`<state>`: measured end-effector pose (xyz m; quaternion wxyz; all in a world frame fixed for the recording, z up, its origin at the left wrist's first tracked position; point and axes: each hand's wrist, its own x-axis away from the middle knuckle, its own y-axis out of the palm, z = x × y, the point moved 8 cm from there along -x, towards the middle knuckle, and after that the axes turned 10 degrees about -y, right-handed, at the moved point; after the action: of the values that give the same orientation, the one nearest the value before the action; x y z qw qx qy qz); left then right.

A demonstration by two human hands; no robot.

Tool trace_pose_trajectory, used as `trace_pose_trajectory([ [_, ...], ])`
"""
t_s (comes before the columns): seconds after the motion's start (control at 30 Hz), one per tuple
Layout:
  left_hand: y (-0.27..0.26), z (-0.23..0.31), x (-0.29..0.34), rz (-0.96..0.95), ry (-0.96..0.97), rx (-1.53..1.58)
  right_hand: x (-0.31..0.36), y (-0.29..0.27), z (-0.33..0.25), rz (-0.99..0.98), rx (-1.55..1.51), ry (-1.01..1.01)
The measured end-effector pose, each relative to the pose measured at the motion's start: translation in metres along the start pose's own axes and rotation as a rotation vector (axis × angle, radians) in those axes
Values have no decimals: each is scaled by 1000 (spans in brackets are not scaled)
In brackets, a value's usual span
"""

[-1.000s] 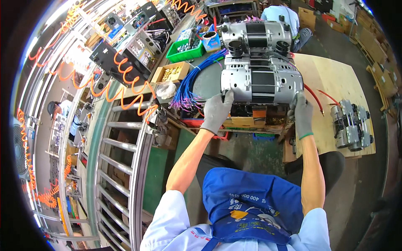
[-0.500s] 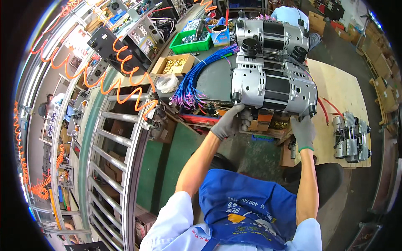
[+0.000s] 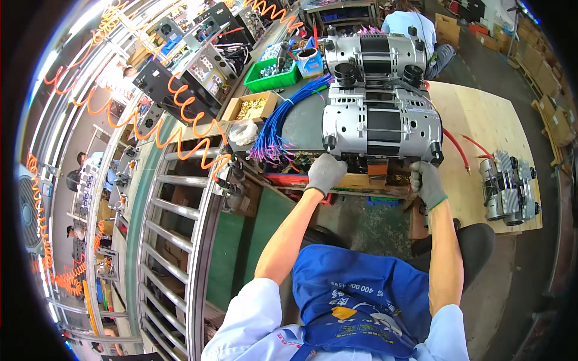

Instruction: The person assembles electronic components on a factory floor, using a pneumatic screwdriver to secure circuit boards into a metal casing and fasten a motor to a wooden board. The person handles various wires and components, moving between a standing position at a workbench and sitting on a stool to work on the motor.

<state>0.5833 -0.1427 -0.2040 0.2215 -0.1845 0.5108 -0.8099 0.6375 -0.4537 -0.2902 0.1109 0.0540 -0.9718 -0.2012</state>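
Left hand (image 3: pixel 326 172) and right hand (image 3: pixel 428 183) grip the silver compressor (image 3: pixel 378 127) — keep it level, lift evenly.

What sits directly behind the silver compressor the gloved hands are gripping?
A second silver compressor sits right behind the held compressor, with a seated person beyond it. The bench surface between the two units is hidden. Left hand and right hand grip the near edge.

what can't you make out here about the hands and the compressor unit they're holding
- Head view: the fingertips of the left hand and right hand curl under the near compressor unit, so the grip is hidden.
- The unit's underside faces away.
- Parts in the cardboard box and green bin are too small to identify.
- The far compressor unit is partly blocked.
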Motion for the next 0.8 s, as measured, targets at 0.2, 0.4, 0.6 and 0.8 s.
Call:
trace_pose_trajectory([
  [0.2, 53, -6, 18, -1055, -128, 1282, 18, 8, -16, 65, 147, -21],
  [0.4, 41, 47, 46, -1715, 285, 2269, 25, 18, -20, 50, 226, -37],
  [0.6, 45, -14, -1, -519, -94, 769, 18, 8, -20, 58, 326, -75],
  [0.8, -6, 1, 9, -91, -7, 92, 12, -3, -38, 117, 738, -55],
])
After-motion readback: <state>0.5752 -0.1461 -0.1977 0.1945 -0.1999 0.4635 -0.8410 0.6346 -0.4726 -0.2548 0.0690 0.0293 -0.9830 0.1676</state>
